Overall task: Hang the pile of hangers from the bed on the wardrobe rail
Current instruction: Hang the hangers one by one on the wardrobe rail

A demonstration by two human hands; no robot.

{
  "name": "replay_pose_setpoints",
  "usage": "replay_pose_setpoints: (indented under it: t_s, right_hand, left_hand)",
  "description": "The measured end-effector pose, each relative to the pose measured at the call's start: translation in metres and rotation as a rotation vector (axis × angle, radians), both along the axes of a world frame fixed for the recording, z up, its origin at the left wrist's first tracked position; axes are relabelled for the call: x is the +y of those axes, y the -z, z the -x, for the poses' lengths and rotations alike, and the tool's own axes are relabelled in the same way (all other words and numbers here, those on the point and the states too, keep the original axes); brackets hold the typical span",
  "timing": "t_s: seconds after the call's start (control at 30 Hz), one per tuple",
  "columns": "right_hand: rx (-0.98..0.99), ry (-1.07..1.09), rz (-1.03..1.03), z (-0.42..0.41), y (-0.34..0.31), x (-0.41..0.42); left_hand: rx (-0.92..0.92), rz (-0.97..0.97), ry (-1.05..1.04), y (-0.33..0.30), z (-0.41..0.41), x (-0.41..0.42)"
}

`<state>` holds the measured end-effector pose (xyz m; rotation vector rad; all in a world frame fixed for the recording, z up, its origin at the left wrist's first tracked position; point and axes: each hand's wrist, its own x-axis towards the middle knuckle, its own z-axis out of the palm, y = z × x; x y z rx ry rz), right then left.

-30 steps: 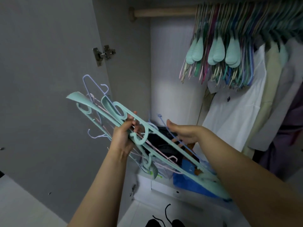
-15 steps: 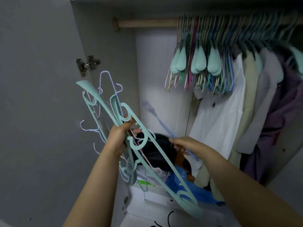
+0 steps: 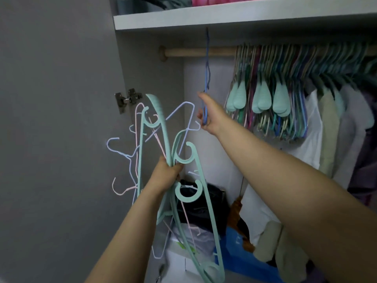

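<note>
My left hand (image 3: 165, 175) grips a bundle of hangers (image 3: 159, 144): thick mint-green ones mixed with thin lilac and pink wire ones, held up in front of the open wardrobe. My right hand (image 3: 210, 115) pinches a thin blue hanger (image 3: 207, 78) lifted upright, its top end reaching above the wooden rail (image 3: 195, 52) near the rail's bare left part. Several hung hangers (image 3: 265, 92) crowd the rail to the right.
A white shelf (image 3: 224, 15) with folded clothes sits just above the rail. Shirts (image 3: 318, 135) hang at the right. The grey wardrobe door with its hinge (image 3: 127, 98) stands at the left. Dark bags and a blue bag (image 3: 242, 260) lie on the wardrobe floor.
My right hand rose from beside the bundle up toward the rail, carrying the blue hanger. The bundle in my left hand tilted more upright. The view tipped upward, showing the shelf.
</note>
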<state>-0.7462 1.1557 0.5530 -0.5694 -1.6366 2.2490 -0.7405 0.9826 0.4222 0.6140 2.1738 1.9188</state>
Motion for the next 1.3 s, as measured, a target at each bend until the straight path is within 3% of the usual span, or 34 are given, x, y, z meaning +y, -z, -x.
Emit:
replay_pose_setpoints:
  t_s: [0.23, 0.33, 0.43, 0.6, 0.93, 1.13, 1.3]
  right_hand:
    - [-0.050, 0.094, 0.048, 0.033, -0.025, 0.023]
    - [-0.058, 0.109, 0.090, 0.036, -0.020, 0.029]
    - [-0.002, 0.173, 0.108, 0.035, -0.017, 0.033]
    - [0.018, 0.180, 0.098, 0.031, -0.014, 0.047]
    - [0.165, -0.080, 0.516, 0.032, -0.014, 0.055]
    - [0.021, 0.120, 0.282, 0.025, -0.011, 0.054]
    - [0.090, 0.308, 0.182, 0.014, 0.010, 0.050]
  left_hand:
    - [0.008, 0.120, 0.158, -0.014, -0.003, -0.014]
    - [0.131, 0.170, 0.150, -0.015, -0.005, -0.021]
    - [0.161, 0.068, 0.029, -0.007, -0.003, -0.024]
    - [0.000, -0.199, -0.024, 0.002, -0.001, -0.027]
    - [-0.073, -0.303, -0.003, -0.002, -0.009, -0.031]
    - [-0.136, -0.371, -0.038, 0.000, -0.009, -0.031]
    - [-0.179, -0.458, 0.002, 0.001, -0.005, -0.040]
